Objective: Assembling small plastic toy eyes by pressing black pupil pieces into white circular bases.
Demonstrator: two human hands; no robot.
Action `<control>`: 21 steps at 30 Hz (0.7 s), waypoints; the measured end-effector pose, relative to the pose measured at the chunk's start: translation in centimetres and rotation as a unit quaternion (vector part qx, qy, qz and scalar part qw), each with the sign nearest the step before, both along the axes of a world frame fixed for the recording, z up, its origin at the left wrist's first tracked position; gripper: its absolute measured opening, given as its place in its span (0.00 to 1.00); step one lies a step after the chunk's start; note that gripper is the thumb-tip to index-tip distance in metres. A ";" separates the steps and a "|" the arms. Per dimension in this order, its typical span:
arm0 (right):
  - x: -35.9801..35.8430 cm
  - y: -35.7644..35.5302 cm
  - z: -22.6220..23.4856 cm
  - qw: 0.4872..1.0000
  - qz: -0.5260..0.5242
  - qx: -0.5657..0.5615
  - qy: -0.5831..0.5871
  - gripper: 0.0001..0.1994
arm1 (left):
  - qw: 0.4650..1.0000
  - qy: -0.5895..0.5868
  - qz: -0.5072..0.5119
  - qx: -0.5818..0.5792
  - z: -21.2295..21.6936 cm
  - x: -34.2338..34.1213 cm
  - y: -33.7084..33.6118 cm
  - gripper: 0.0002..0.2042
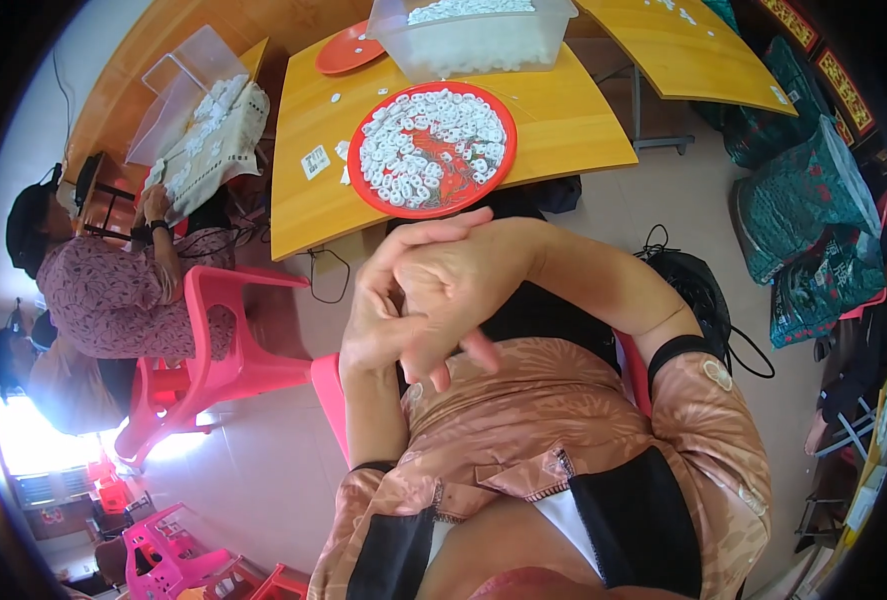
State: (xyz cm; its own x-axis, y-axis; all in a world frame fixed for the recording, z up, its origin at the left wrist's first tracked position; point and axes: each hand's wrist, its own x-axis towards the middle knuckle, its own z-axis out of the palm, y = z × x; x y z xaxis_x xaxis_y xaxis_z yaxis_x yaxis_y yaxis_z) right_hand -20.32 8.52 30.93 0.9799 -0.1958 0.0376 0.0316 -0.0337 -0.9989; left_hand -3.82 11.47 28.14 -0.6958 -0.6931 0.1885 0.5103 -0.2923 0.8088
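My left hand (378,310) and my right hand (458,290) are pressed together in front of my chest, above my lap. The right hand wraps over the left, whose fingers point up and to the right. Neither hand shows anything in it. Just beyond them a red round plate (375,195) heaped with small white rings sits on the near edge of a yellow wooden table (563,120). Behind the plate stands a clear plastic bin (473,45) full of the same white pieces.
A smaller orange plate (348,52) lies at the table's far left. Another person (113,290) on a pink plastic chair (218,340) handles a board of white pieces (213,140) at the left. Green bags (803,220) and a black bag (698,290) sit on the floor at the right.
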 end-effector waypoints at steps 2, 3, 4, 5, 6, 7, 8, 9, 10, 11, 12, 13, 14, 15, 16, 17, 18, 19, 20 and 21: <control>0.1 -0.2 -1.5 0.976 0.104 0.071 -0.177 0.23 | 0.998 0.053 -0.025 -0.007 0.1 -0.2 -0.2 0.47; 0.1 -0.6 -2.0 0.956 0.155 0.076 -0.238 0.26 | 0.998 0.053 -0.027 -0.007 0.1 -0.2 -0.3 0.47; 0.0 -0.8 -1.8 0.955 0.156 0.079 -0.239 0.26 | 0.999 0.033 -0.026 -0.001 0.1 -0.1 -0.3 0.48; -0.3 -1.1 -1.3 0.963 0.162 0.074 -0.200 0.25 | 1.000 0.012 -0.026 0.005 0.1 0.0 -0.2 0.49; -0.4 -1.2 -1.1 0.970 0.168 0.068 -0.161 0.24 | 1.000 -0.009 -0.026 0.011 0.0 0.0 -0.2 0.51; -0.2 -0.6 -1.1 0.979 0.110 0.119 -0.121 0.20 | 0.999 -0.007 0.012 -0.034 -0.2 -0.2 -0.3 0.45; -0.3 -0.9 -0.6 0.991 0.079 0.104 -0.036 0.19 | 0.997 -0.043 0.059 -0.023 -0.1 -0.2 -0.2 0.41; -0.3 -1.2 0.0 0.994 0.049 0.088 0.050 0.18 | 0.991 -0.079 0.106 -0.012 0.0 -0.2 -0.2 0.38; 0.5 -1.0 -1.0 0.997 0.017 0.054 0.051 0.33 | 0.985 -0.104 0.135 -0.032 -1.2 0.2 -0.5 0.33; 0.8 -0.7 -1.8 0.997 0.014 0.056 0.052 0.33 | 0.985 -0.104 0.132 -0.031 -1.3 0.1 -0.6 0.33; 1.1 -0.4 -2.4 0.993 -0.041 0.098 0.045 0.35 | 0.986 -0.097 0.134 -0.004 -1.4 0.0 -0.7 0.34; 1.2 -0.4 -2.6 0.985 -0.094 0.139 0.037 0.36 | 0.986 -0.091 0.138 0.021 -1.4 -0.1 -0.8 0.35; 1.2 -0.4 -2.6 0.985 -0.094 0.139 0.038 0.36 | 0.986 -0.090 0.138 0.021 -1.4 -0.1 -0.9 0.35; 1.2 -0.4 -2.5 0.991 -0.058 0.123 -0.004 0.38 | 0.993 -0.069 0.099 0.003 -1.4 0.0 -1.2 0.36; 1.2 -0.4 -2.4 0.993 -0.021 0.107 -0.047 0.40 | 0.997 -0.048 0.062 -0.015 -1.4 0.1 -1.3 0.38; 1.2 -0.4 -2.5 0.993 -0.020 0.106 -0.047 0.40 | 0.999 0.004 0.031 0.028 -1.1 -0.1 -1.1 0.42; 1.1 -0.3 -2.7 0.979 0.050 0.159 -0.118 0.39 | 0.999 0.038 0.005 0.016 -1.0 -0.2 -1.0 0.42; 1.0 -0.2 -3.0 0.952 0.117 0.210 -0.188 0.38 | 0.997 0.072 -0.021 0.005 -1.0 -0.2 -0.7 0.43; 0.9 -0.2 -3.1 0.913 0.183 0.258 -0.256 0.38 | 0.998 0.051 0.010 0.028 -0.2 -0.7 0.0 0.40; 0.6 -0.8 -3.0 0.929 0.172 0.225 -0.238 0.38 | 0.998 0.051 0.009 0.029 -1.1 -0.4 0.0 0.40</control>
State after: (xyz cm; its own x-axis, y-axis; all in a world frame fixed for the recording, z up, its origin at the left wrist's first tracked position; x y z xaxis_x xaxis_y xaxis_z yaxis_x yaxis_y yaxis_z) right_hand -19.71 7.76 27.90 0.8804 0.0247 0.4735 0.4057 0.4775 -0.7793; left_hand -4.22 11.45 27.07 -0.6620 -0.7174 0.2171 0.5949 -0.3266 0.7345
